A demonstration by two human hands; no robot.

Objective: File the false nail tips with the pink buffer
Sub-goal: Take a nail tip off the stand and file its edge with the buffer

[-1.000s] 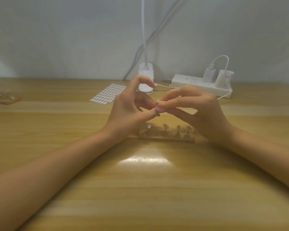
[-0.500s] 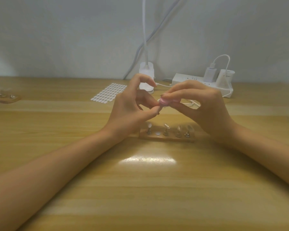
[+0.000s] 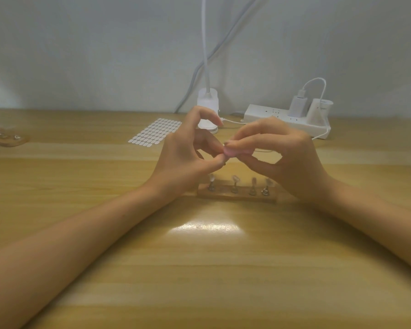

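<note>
"Pink and small, the rounded buffer block (image 3: 234, 151) sits pinched between the thumb and fingertips of the right hand (image 3: 287, 160), in the air above the table. Where was it half a second ago?"

"Higher, clear of the other hand's thumb. Now it has dropped back against the left fingertips, about where it lay a second ago – so I read one up-and-down stroke."

"And the left hand (image 3: 183, 160)?"

"It has hardly moved. Thumb and lower fingers are closed together on something tiny, the index finger arched above. The false nail tip I take it to hold is hidden behind the buffer; I can't make it out."

"So filing is under way?"

"I judge so, on this one piece. Just below the hands the light wooden stand (image 3: 237, 197) carries four clear false nail tips (image 3: 235, 179) on metal pegs, with a gap after the first – those look untouched, so most of the job remains."

"Further out?"

"A white sheet of oval tabs (image 3: 156, 132), a white power strip (image 3: 282, 119) and a lamp base (image 3: 207, 108) on the wooden table (image 3: 199, 269)."
</note>
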